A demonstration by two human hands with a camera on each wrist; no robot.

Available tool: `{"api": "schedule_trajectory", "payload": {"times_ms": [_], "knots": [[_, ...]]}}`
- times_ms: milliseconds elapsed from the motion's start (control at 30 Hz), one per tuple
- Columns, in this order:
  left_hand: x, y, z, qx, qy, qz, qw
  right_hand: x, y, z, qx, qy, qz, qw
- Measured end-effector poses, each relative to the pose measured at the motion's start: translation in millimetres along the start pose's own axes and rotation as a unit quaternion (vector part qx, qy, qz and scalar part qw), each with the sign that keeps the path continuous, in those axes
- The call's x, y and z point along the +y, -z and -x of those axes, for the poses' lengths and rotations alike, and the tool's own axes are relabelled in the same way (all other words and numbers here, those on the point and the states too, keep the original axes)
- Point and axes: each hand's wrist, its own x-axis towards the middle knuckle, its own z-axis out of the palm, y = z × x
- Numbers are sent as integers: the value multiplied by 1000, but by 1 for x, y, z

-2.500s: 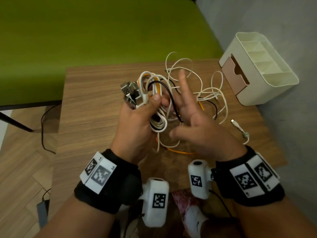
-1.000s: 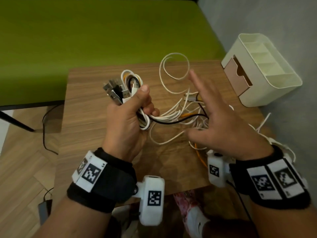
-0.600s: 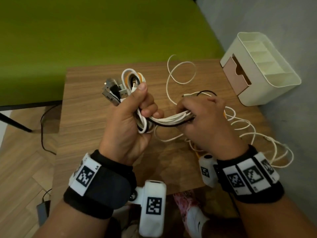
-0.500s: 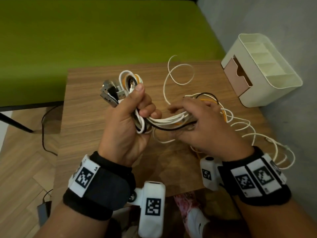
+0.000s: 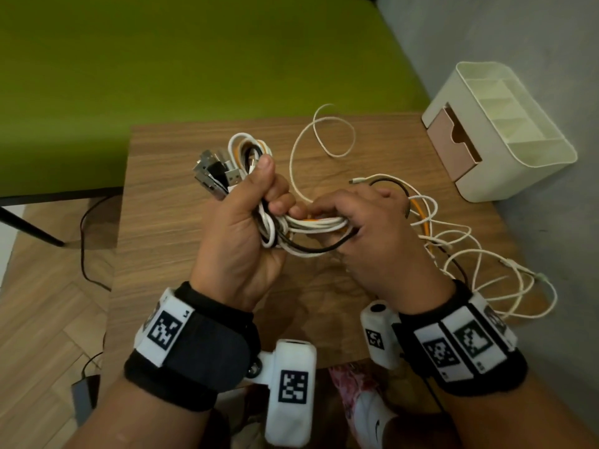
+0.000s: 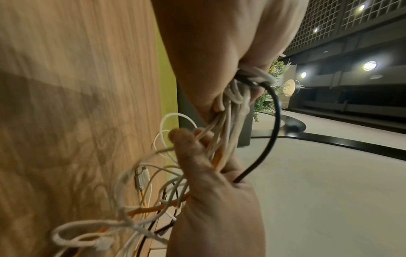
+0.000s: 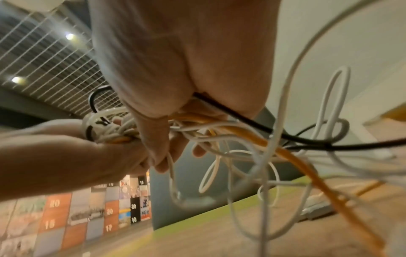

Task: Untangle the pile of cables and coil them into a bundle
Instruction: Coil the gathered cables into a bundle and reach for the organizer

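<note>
Left hand: fingers curled tight into a fist round the coiled bundle of white, black and orange cables, thumb pressed down over the loops. Silver and black USB plugs stick out just beyond the thumb tip, away from the other hand.

Right hand: fingers curled over, gripping the same strands where they leave the left fist; the knuckles of both hands almost touch. Short span of white cables and one black cable runs taut between the two grips; the black one sags below. Left wrist view shows the right thumb lying along the strands, orange cable tucked under it.

Behind the right hand's fingers the loose, still tangled white cable tails spill across the wooden tabletop to its right edge. One thin white loop lies on the wood beyond the fingertips of both hands.

Edges: cream plastic desk organiser with a pink drawer sits at the far right corner, well apart from the right hand. Green surface lies past the table's far edge. Bare wood lies left of the left fist.
</note>
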Motion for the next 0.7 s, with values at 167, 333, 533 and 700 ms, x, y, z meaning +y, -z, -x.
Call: {"api": "schedule_trajectory", "payload": {"times_ms": [167,333,533,700], "knots": [[-1,4,-3,2,-40,-40,998,10,3,2,9,-28,142,989],[-4,9,-8,13,-122,-156,980,-1,25,-1,-166,-82,148,972],[-8,7,-9,12,-136,-177,975,-24,31,3,-159,18,71,984],[-13,-1,0,-33,-75,-155,985,-3,5,2,-48,67,58,995]]}}
